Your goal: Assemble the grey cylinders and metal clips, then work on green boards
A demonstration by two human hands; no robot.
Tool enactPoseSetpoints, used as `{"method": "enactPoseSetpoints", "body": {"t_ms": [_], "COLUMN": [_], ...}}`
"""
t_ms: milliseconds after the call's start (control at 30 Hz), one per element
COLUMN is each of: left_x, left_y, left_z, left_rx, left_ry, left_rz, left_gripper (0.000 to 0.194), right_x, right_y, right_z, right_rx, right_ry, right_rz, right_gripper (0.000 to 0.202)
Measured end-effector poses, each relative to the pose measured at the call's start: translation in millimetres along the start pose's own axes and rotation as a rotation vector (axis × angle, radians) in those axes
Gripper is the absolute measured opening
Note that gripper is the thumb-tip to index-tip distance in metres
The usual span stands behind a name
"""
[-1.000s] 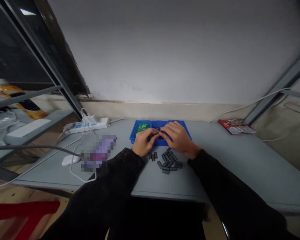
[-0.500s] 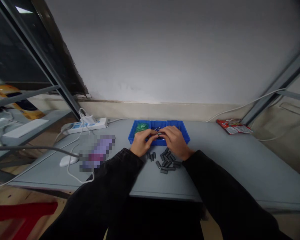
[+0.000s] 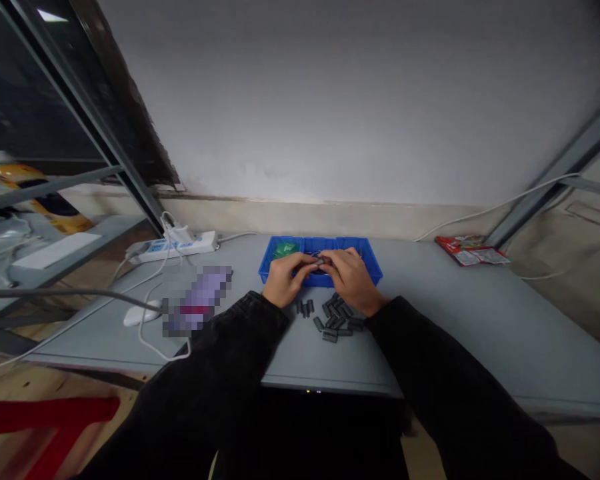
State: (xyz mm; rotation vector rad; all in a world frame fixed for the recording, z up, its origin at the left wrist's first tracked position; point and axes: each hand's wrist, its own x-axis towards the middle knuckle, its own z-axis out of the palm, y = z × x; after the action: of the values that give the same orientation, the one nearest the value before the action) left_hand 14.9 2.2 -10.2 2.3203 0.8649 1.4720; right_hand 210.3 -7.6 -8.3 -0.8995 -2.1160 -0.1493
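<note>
My left hand and my right hand meet over the front of a blue compartment tray. Their fingertips pinch a small dark grey piece between them. Green items lie in the tray's left compartment, and thin metal pieces show partly in the middle one. My right hand hides much of the right compartment. On the table below my hands lies a pile of short dark grey cylinders, with a smaller group to its left.
Left on the grey table are a power strip, a white mouse, white cables and a blurred-out phone-like object. A red packet lies at the back right. A yellow bottle rests on the side shelf at far left.
The view has shifted slightly. Both hands stay together over the tray, and the held piece looks darker and slightly turned between the fingertips.
</note>
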Motion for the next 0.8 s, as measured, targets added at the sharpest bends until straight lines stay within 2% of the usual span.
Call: {"method": "enactPoseSetpoints", "body": {"t_ms": [67,233,400,567,800], "left_x": [0.7,0.1,0.4,1.0,0.4], "left_y": [0.1,-1.3,-0.6,0.0,-1.8], "left_z": [-0.3,-0.6,-0.9,-0.7,-0.6], "left_rx": [0.022,-0.009,-0.066,-0.032,-0.024], "left_ry": [0.011,-0.049,-0.078,-0.013,-0.033], "left_rz": [-0.008,0.000,0.001,-0.033,-0.015], "left_gripper": [0.017,0.017,0.017,0.016,0.016], "right_x": [-0.4,-0.5,-0.8,-2.6,1.4], "right_y": [0.7,0.6,0.5,-0.3,4.7], "right_z": [-1.2,0.5,2.1,1.2,-3.3], "right_rx": [0.017,-0.025,-0.045,0.026,-0.025], "right_ry": [-0.004,0.018,-0.018,-0.012,-0.035], "right_rz": [-0.024,-0.018,0.002,-0.002,-0.030], "right_gripper": [0.020,0.019,0.030,0.019,0.025]}}
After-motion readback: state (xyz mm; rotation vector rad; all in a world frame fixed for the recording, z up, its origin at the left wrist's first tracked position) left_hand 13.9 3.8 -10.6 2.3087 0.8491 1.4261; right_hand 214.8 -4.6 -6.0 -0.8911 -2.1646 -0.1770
